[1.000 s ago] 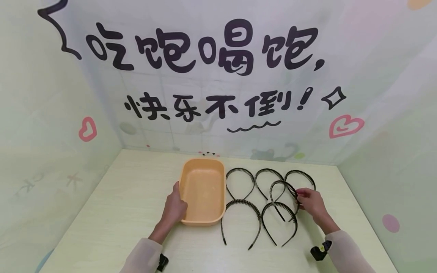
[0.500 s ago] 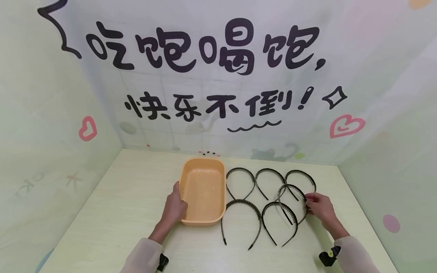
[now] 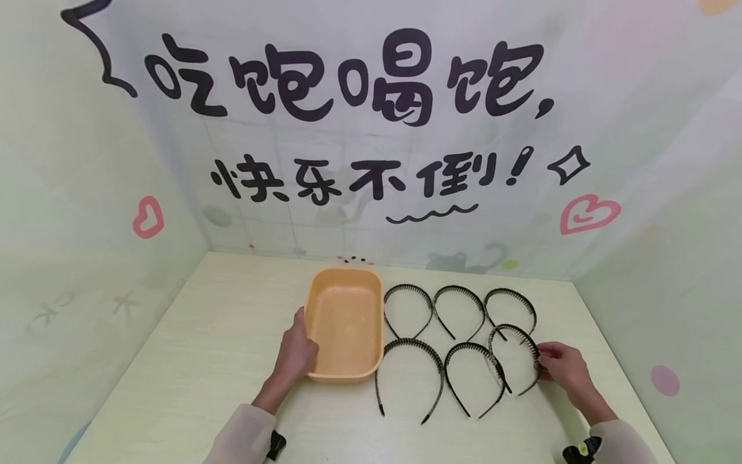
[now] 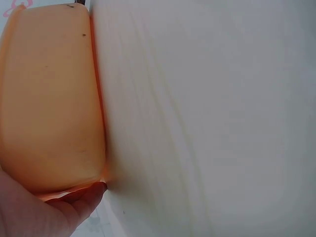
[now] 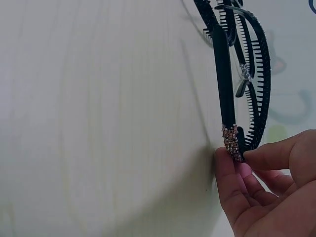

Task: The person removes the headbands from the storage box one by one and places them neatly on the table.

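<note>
My left hand (image 3: pixel 297 351) grips the left side of an orange plastic basin (image 3: pixel 344 376). Up close in the left wrist view, the fingers (image 4: pixel 86 200) lie against the basin's outer wall (image 4: pixel 54 103). On the right, my right hand (image 3: pixel 567 368) pinches a black toothed headband (image 3: pixel 514 330) by its right side. The right wrist view shows thumb and fingers on its band, where sparkly stones (image 5: pixel 231 140) cover part of it. The held headband's left leg overlaps the front-row headband (image 3: pixel 472 348) beside it. Whether it touches the table cannot be told.
More black headbands lie on the pale table (image 3: pixel 232 361) right of the basin: a back row with a left (image 3: pixel 408 287), a middle (image 3: pixel 460 289) and a right one (image 3: pixel 510 292), and a larger front one (image 3: pixel 413 343). Printed walls enclose the table's back and sides.
My right hand has moved right and toward the front with the pinched headband, off the front-row headband's top. The left hand and the basin have stayed in place.
</note>
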A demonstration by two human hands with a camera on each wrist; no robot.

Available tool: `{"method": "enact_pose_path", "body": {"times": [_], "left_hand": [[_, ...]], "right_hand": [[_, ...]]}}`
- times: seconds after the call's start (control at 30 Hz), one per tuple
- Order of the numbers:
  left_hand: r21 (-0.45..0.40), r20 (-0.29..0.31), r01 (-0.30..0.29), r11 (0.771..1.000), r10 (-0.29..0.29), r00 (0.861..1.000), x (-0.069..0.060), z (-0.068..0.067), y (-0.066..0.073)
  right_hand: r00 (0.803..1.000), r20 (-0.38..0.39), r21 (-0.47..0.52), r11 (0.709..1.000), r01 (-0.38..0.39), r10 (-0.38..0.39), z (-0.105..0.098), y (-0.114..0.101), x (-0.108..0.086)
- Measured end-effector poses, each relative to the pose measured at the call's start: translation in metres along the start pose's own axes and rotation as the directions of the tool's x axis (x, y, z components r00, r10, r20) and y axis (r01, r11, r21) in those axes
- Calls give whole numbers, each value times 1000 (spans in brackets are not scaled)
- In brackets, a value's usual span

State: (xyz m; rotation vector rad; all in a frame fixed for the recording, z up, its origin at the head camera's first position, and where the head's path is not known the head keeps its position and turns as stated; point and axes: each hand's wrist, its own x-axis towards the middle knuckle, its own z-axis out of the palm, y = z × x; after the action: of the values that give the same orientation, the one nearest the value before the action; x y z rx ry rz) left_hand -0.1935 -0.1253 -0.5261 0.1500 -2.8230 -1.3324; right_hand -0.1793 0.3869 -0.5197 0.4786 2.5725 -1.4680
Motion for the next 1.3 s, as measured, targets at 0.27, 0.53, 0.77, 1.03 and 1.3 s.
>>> {"method": "enact_pose_path", "body": {"times": [0.27,0.53,0.77,1.03,1.3], "left_hand": [[4,-1,11,1000,-11,1000,2,1,-1],[1,9,11,1000,-11,1000,2,3,-1],[-4,11,14,1000,-14,1000,2,2,0],[4,6,18,1000,-18,1000,2,2,0],[3,7,17,1000,-17,1000,2,2,0]], "right_hand": [[1000,0,-9,1000,-5,5,-7,5,-5],[999,-38,-46,999,-13,11,-16,13,-6],[999,-26,-39,999,-27,26,-24,17,-6],[999,-33,-36,998,-42,41,-31,22,-9],[999,-20,-63,997,-48,47,-29,23,-13]]}}
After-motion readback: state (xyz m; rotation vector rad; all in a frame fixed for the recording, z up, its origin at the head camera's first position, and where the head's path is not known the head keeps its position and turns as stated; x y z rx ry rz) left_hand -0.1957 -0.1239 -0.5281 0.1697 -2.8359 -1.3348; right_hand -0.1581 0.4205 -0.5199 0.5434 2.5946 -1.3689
